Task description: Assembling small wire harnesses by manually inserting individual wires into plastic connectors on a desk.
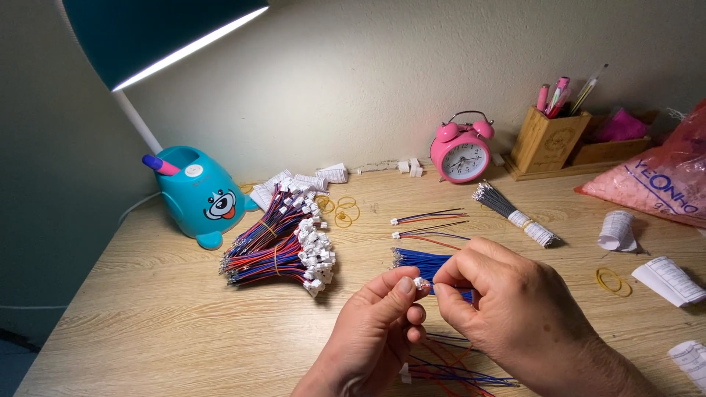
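Both hands, left hand (382, 320) and right hand (507, 309), grip pinched shut on a white connector (421, 283).

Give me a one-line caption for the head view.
Both hands, left hand and right hand, pinch a small white connector above blue wires beside a wire bundle.

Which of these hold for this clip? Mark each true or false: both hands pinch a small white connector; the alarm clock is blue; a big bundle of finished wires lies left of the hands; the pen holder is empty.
1. Both hands, left hand and right hand, pinch a small white connector: true.
2. The alarm clock is blue: false, it is pink.
3. A big bundle of wires with white plugs lies left of the hands: true.
4. The wooden pen holder is empty: false, pens stand in it.
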